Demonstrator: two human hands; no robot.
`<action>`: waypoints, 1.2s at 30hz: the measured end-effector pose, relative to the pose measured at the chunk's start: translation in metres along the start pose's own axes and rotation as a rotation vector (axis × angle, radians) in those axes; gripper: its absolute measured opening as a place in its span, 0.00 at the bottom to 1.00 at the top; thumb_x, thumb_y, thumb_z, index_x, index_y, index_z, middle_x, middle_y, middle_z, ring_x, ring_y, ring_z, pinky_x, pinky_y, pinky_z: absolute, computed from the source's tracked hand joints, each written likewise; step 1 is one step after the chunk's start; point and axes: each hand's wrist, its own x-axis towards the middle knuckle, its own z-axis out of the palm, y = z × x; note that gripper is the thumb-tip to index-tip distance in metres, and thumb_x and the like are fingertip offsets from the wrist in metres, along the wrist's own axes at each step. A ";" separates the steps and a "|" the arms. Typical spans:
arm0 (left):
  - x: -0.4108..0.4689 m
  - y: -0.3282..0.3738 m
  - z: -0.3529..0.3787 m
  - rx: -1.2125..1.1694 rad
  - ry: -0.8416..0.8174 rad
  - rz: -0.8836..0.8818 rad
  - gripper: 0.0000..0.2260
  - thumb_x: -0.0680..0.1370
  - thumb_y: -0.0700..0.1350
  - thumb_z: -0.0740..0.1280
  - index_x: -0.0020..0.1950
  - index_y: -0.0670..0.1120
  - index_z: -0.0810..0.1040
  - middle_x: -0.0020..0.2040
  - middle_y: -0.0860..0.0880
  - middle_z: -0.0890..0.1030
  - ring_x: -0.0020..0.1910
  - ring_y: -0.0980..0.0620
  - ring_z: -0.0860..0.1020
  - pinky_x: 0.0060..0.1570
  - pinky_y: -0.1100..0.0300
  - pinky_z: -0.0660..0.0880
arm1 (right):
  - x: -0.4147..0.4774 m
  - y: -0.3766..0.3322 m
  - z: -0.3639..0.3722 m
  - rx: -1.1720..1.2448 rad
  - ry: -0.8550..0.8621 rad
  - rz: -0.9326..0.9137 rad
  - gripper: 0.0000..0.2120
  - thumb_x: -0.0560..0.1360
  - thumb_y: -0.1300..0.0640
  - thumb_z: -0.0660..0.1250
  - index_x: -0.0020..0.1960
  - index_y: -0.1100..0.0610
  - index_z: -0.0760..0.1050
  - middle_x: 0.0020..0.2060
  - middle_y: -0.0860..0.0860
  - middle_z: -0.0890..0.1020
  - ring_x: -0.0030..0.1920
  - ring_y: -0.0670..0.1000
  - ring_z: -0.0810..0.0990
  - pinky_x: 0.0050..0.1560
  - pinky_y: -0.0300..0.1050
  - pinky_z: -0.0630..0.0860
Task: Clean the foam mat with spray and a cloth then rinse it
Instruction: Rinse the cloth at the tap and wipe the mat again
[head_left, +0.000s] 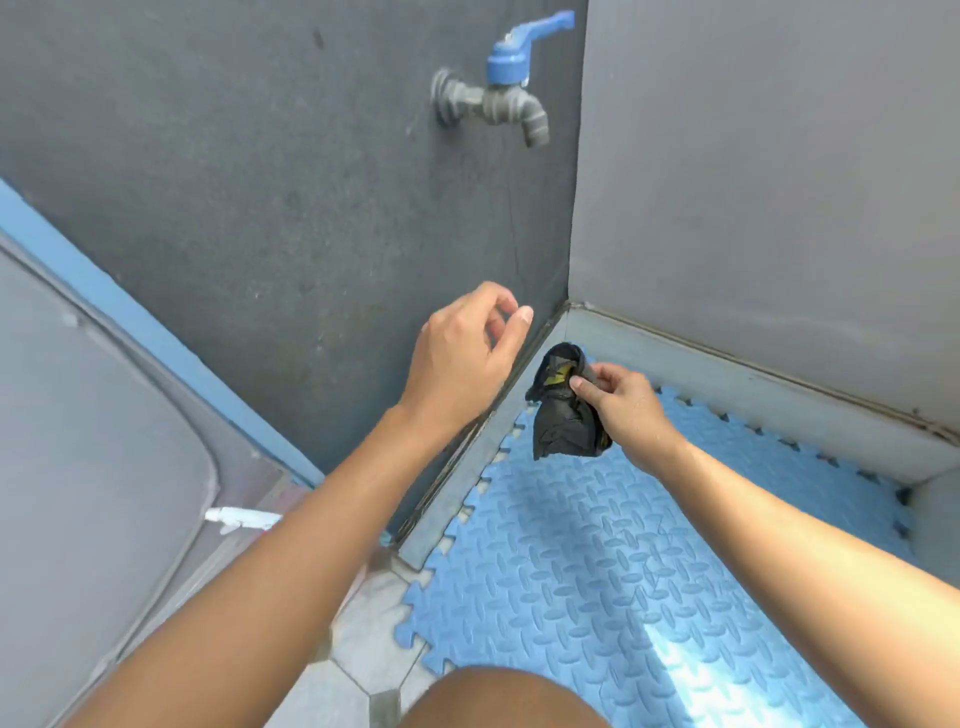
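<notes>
A light blue foam mat (623, 561) with a tread pattern and jigsaw edges lies on the floor in the corner of two grey walls. My right hand (623, 405) is shut on a bunched black cloth (563, 421) with a yellow mark, held just above the mat's far corner. My left hand (462, 353) hangs in front of the dark wall, left of the cloth, fingers loosely curled and holding nothing. A grey tap (498, 101) with a blue lever sticks out of the wall above both hands. No water runs from it.
A low pale curb (727, 374) borders the mat along both walls. Grey hexagon floor tiles (363, 639) lie left of the mat. A white object (241, 518) rests on the floor by a grey panel at left. My knee (498, 699) is at the bottom edge.
</notes>
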 end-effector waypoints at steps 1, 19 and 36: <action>0.029 0.019 -0.009 0.025 0.047 0.079 0.09 0.81 0.51 0.66 0.47 0.46 0.78 0.35 0.53 0.78 0.33 0.54 0.73 0.40 0.50 0.77 | 0.003 -0.022 -0.004 0.094 0.014 -0.002 0.05 0.82 0.59 0.69 0.48 0.57 0.81 0.44 0.55 0.87 0.45 0.56 0.86 0.56 0.58 0.81; 0.228 0.131 -0.064 0.946 -0.383 0.143 0.21 0.85 0.56 0.50 0.47 0.43 0.73 0.58 0.37 0.79 0.60 0.36 0.76 0.49 0.50 0.67 | -0.009 -0.199 -0.040 0.351 0.100 0.021 0.14 0.79 0.59 0.67 0.57 0.68 0.81 0.54 0.67 0.85 0.56 0.68 0.85 0.61 0.70 0.80; 0.229 0.125 -0.065 0.633 -0.464 0.249 0.29 0.84 0.59 0.51 0.30 0.41 0.61 0.29 0.42 0.68 0.30 0.44 0.68 0.31 0.53 0.61 | -0.005 -0.195 -0.044 0.267 0.114 0.004 0.10 0.79 0.58 0.68 0.53 0.64 0.82 0.51 0.67 0.87 0.52 0.68 0.86 0.55 0.73 0.81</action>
